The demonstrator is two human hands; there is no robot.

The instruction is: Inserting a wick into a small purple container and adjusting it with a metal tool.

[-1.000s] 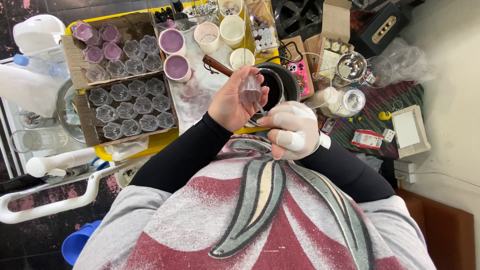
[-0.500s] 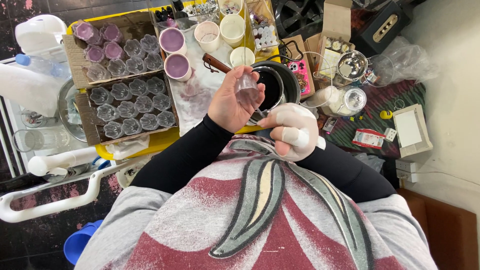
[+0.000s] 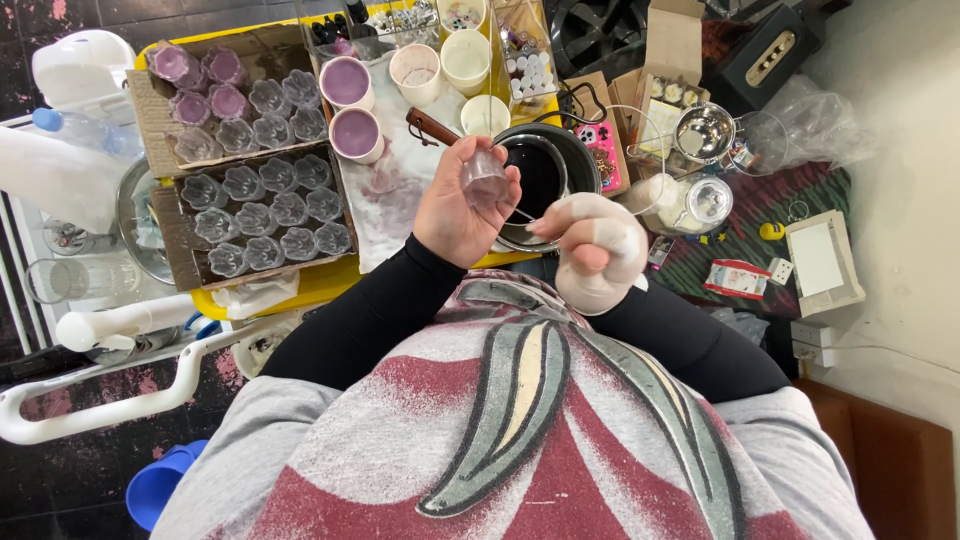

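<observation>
Head view looks straight down on a person seated at a yellow table [image 3: 330,280] crowded with candle-making gear. Left hand [image 3: 462,215] is curled around a small clear glass cup [image 3: 486,180], gripping it tilted just above the near rim of a dark metal pot [image 3: 548,172] that stands by the table's near edge. Right hand [image 3: 598,250], fingers wrapped in white tape, is closed in a pinch on a thin wick [image 3: 522,211] or wire that reaches toward the cup's mouth; the strand is too fine to make out fully. Judging by this, the step in hand is fitting a wick into the little cup. The next move calls for a steady cup and a careful push so the wick seats at the centre of the base, with both hands kept clear of the pot. Toward the left edge of the table, two cardboard trays [image 3: 175,225] hold rows of matching small cups, a few at the far left corner filled purple; two larger purple-filled jars [image 3: 352,105] stand beside them near the far edge
</observation>
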